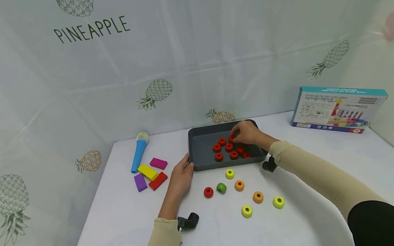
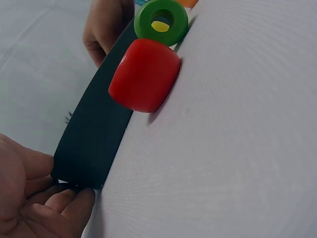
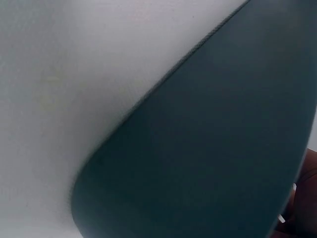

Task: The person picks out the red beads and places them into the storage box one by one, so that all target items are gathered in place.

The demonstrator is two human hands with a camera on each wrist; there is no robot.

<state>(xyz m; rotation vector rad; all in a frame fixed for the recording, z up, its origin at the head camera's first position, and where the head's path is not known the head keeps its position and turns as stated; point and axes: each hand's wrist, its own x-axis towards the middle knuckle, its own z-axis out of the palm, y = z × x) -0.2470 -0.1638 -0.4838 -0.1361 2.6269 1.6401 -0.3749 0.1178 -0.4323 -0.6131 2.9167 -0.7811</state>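
Observation:
A dark grey rectangular tray (image 1: pixel 200 140) lies at the far side of the white table, with several red beads (image 1: pixel 219 157) inside it. At the tray's left end, my left hand (image 1: pixel 181 177) holds the edge; the left wrist view shows the thumb and fingers about the tray's corner (image 2: pixel 84 158). My right hand (image 1: pixel 248 133) reaches over the tray's right part and pinches a red bead (image 1: pixel 231 139) with its fingertips. In the right wrist view the tray wall (image 3: pixel 198 139) hides most of that hand.
Nearer than the tray lie a red bead (image 1: pixel 208 192), a green bead (image 1: pixel 221 188), orange beads (image 1: pixel 239 185) and yellow beads (image 1: pixel 247 211). Coloured blocks (image 1: pixel 148 172) and a blue toy microphone (image 1: pixel 139 151) lie left. A toy box (image 1: pixel 338 107) stands at back right.

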